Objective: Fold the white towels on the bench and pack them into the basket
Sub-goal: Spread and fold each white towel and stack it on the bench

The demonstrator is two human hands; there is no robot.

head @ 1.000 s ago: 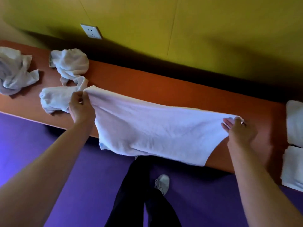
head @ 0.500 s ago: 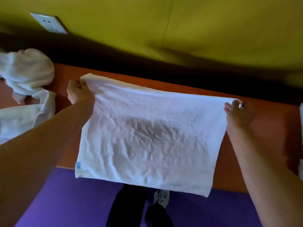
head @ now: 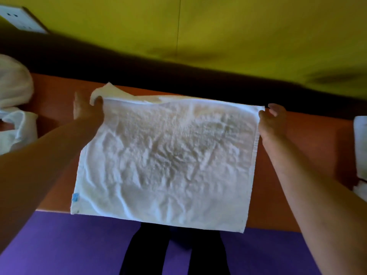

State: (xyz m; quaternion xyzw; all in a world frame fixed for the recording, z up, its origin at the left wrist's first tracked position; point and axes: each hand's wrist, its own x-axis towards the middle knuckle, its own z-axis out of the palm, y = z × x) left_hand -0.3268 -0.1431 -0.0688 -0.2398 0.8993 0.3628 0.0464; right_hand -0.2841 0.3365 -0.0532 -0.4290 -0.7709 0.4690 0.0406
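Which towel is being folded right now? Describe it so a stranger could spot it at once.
Find the orange bench below the yellow wall. At its middle a white towel lies spread flat, its near edge overhanging the purple floor, both far corners pinched by the left hand and right hand. Unlike the crumpled towels at left, it is flat, with a blue tag.

Yellow-green wall fills the top of the frame, with a white wall socket at upper left. Purple floor runs along the bottom; dark trouser legs at lower centre.
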